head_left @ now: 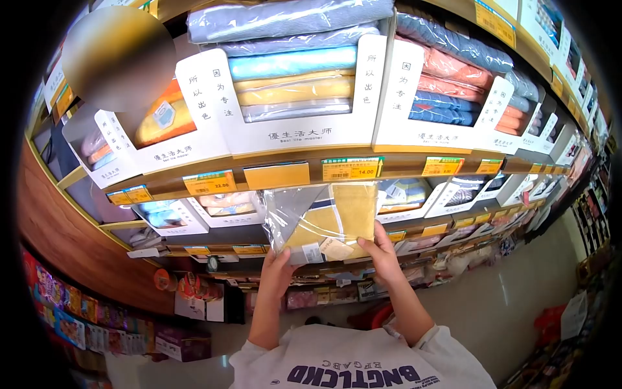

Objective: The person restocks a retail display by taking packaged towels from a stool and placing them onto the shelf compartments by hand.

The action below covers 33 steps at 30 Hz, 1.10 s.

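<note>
A towel (pixel 324 220) in a clear plastic sleeve, yellow with a grey part and a dark and white stripe, is held flat before the shelves. My left hand (pixel 278 267) pinches its lower left corner. On the lower right edge, my right hand (pixel 382 251) grips it with the thumb on top. A small paper tag and a white label lie near the towel's bottom edge. Above it, a white display box (pixel 298 133) holds a stack of wrapped blue, yellow and grey towels.
Another white box (pixel 447 137) on the right holds blue and coral towels. Yellow price tags (pixel 353 170) line the shelf edge. Lower shelves carry more boxed textiles (pixel 403 198). Snack packets (pixel 71 301) hang at the lower left. Tiled floor (pixel 512 285) shows at the right.
</note>
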### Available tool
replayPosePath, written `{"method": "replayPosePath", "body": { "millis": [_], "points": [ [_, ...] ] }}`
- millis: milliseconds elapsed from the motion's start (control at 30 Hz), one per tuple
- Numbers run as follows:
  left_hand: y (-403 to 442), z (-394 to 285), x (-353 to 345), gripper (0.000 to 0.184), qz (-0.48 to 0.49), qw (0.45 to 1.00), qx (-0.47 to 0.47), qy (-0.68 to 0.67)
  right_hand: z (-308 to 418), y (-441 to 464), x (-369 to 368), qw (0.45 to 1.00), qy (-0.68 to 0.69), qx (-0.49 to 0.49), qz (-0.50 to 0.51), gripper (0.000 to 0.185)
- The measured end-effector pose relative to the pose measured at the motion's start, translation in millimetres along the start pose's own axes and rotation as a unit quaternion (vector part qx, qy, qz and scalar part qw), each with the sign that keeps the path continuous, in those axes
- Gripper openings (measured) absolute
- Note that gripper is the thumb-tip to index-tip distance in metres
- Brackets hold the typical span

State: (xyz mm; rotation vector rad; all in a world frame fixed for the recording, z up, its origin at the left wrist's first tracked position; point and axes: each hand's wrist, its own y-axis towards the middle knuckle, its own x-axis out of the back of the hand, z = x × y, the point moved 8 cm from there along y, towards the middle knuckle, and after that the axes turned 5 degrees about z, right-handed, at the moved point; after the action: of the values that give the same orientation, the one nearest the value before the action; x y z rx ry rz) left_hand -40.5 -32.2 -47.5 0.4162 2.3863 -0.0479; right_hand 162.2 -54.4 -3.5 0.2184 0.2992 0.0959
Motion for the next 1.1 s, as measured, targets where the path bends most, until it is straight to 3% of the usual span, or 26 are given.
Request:
{"method": "replayPosePath", "body": {
  "millis": [267,500,833,933,1033,1100],
  "points": [
    [12.2,3.4,7.5,0.047,-0.012,0.999,0.028,-0.027,0.4,10.2,0.6,0.998,-0.025,-0.014,-0.053,0.04],
    [10.3,3.4,13.9,0.048,-0.034,0.997,0.034,-0.059,12.4,20.7,-16.6,0.999,-0.033,-0.03,-0.024,0.041],
    [17.5,-54.4,-33.0,0.044,0.037,0.996,-0.036,-0.068,43.6,42.9,-19.4,0.999,0.006,-0.026,-0.039,0.043],
    [17.8,-66.6,-41.6,0.045,0.08,0.984,-0.071,-0.141,49.1,46.8,-22.7,0.983,0.176,-0.055,-0.023,0.05],
    [19.2,-62.2,-34.0,0.043,0.1,0.974,-0.094,-0.178,58.3,39.6,-34.9,0.961,0.268,0.004,0.075,0.056],
    [16.8,-62.7,-36.3,0.042,0.113,0.972,-0.099,-0.18,60.2,33.1,-42.3,0.961,0.252,0.023,0.113,0.06]
  ]
}}
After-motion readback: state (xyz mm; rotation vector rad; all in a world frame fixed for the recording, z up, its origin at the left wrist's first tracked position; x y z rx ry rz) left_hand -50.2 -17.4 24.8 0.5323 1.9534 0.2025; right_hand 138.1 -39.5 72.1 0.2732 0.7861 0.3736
